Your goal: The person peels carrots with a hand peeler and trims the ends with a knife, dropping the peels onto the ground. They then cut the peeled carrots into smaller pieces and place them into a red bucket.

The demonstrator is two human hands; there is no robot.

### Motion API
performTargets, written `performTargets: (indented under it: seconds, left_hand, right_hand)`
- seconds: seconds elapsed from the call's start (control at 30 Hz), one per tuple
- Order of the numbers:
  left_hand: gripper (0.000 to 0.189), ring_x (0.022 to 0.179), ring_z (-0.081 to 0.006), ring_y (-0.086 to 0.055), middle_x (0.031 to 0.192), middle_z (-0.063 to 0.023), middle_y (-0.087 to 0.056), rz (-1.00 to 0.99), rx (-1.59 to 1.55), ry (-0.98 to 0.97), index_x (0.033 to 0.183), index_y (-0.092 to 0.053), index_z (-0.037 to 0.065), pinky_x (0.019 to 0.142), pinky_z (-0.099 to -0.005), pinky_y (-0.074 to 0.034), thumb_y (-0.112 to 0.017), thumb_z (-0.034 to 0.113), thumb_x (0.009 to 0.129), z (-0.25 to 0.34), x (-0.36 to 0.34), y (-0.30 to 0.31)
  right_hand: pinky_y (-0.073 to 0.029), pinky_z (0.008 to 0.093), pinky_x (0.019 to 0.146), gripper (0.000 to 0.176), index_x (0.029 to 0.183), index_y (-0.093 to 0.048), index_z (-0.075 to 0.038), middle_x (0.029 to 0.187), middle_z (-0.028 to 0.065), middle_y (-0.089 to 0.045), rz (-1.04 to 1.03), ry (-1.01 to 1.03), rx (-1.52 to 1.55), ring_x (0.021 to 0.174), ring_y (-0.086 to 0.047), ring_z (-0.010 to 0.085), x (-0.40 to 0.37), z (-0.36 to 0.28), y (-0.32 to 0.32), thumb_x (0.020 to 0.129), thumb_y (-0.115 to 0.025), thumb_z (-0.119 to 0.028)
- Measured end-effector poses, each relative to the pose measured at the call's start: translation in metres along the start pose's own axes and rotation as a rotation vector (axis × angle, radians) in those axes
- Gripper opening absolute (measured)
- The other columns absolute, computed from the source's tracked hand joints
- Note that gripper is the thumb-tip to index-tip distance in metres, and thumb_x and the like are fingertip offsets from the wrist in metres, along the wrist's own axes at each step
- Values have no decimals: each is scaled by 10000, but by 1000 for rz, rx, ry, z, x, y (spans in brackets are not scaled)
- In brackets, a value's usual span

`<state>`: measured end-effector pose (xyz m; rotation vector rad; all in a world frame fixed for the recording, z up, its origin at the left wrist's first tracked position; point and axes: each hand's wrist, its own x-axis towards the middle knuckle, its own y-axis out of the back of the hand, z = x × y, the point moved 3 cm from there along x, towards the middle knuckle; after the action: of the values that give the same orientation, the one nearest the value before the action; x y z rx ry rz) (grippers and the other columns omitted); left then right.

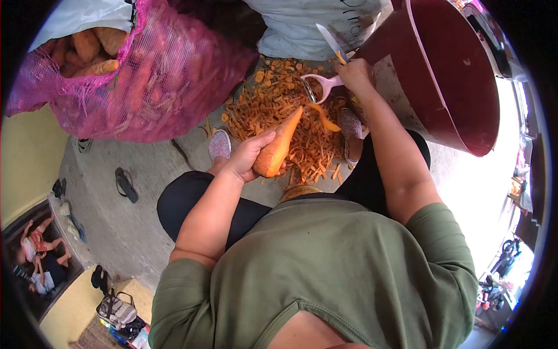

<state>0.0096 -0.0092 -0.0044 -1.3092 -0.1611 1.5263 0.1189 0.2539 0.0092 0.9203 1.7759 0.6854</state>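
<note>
My left hand [251, 156] is closed around the thick end of a carrot [281, 142], whose pointed end tilts up and away from me. Most of its visible surface is bright orange, with a browner patch near the thick end. In my right hand [357, 77] are a pink peeler [329, 85] and a knife [330, 42] with a yellow-and-blue handle, its blade pointing up and left. The peeler's head is just beyond the carrot's tip, apart from it. A curled strip of peel [324, 118] shows below the peeler. Peelings [261, 104] cover the floor between my feet.
A purple mesh sack [168, 75] of carrots bulges at the upper left. To the right leans a large dark red tub [465, 75]. A white sack [314, 26] stands behind the peelings. One black slipper [125, 185] lies on the concrete floor; people [40, 256] are in a doorway, lower left.
</note>
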Motion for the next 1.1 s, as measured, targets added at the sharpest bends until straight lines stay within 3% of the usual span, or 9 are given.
performTargets:
  seconds: [0.13, 0.27, 0.37, 0.5, 0.57, 0.67, 0.77, 0.97, 1.1]
  left_hand:
    - [402, 658, -234, -596, 819, -110, -555, -37, 15, 14, 1058, -449, 39, 490, -341, -516, -485, 365, 824, 1, 4, 3]
    - [415, 694, -228, -596, 844, -112, -551, 1, 27, 7, 1059, -450, 40, 493, -343, -515, -495, 375, 818, 3, -2, -4]
    - [403, 713, -215, -595, 873, -101, -551, 102, -20, 39, 1062, -457, 44, 498, -347, -514, -464, 378, 835, -3, 5, 3]
    - [391, 720, -198, -594, 904, -84, -553, 85, -97, 24, 1070, -464, 51, 503, -357, -511, -410, 378, 861, -7, 14, 2]
    - [394, 715, -194, -595, 902, -79, -561, 77, 5, 40, 1070, -467, 54, 504, -362, -511, -392, 383, 869, -6, 11, 0]
    - [401, 709, -202, -597, 873, -94, -576, 51, 15, 78, 1068, -467, 42, 508, -368, -514, -396, 382, 868, -6, 12, 5]
    - [397, 720, -202, -596, 873, -100, -573, 64, -22, 80, 1062, -467, 35, 511, -372, -514, -401, 375, 867, -6, 12, 2]
    - [377, 726, -201, -581, 871, -99, -553, 100, -129, 50, 1059, -467, 57, 526, -403, -506, -412, 372, 859, -12, 27, -1]
    - [381, 708, -226, -578, 845, -95, -549, 5, -75, 132, 1078, -460, 95, 508, -390, -509, -410, 399, 853, -15, 28, 3]
  right_hand:
    - [-487, 336, 615, 382, 824, -629, -10, 779, 154, -621, 153, 239, -50, 685, -618, 243, -18, -7, -30, 687, -639, -367]
    - [-484, 333, 652, 306, 818, -641, -53, 789, 129, -628, 21, 48, 36, 739, -616, 230, 4, 4, -18, 685, -649, -329]
    - [-480, 342, 657, 279, 774, -651, -69, 723, 119, -627, -23, 182, -23, 723, -617, 233, -44, -29, -24, 679, -649, -331]
    - [-479, 347, 643, 312, 779, -653, -69, 671, 136, -611, -80, 630, -144, 645, -612, 249, -108, -50, -54, 647, -670, -351]
    - [-482, 345, 730, 310, 877, -646, -123, 864, 133, -616, -165, 304, -183, 806, -606, 244, -68, -33, -58, 657, -652, -341]
    - [-498, 349, 586, 369, 717, -624, 19, 669, 154, -615, 64, 38, -66, 622, -620, 227, -7, -7, -16, 653, -674, -341]
    - [-492, 344, 577, 351, 733, -634, -8, 676, 141, -619, 80, 121, 190, 623, -618, 216, 21, 18, -14, 649, -674, -347]
    - [-475, 367, 689, 326, 827, -651, -87, 704, 148, -612, -127, 534, -112, 691, -612, 262, -102, -38, -48, 619, -674, -336]
    - [-494, 345, 609, 341, 837, -637, -49, 685, 145, -611, 19, 188, -85, 659, -617, 240, -12, -2, -29, 643, -679, -326]
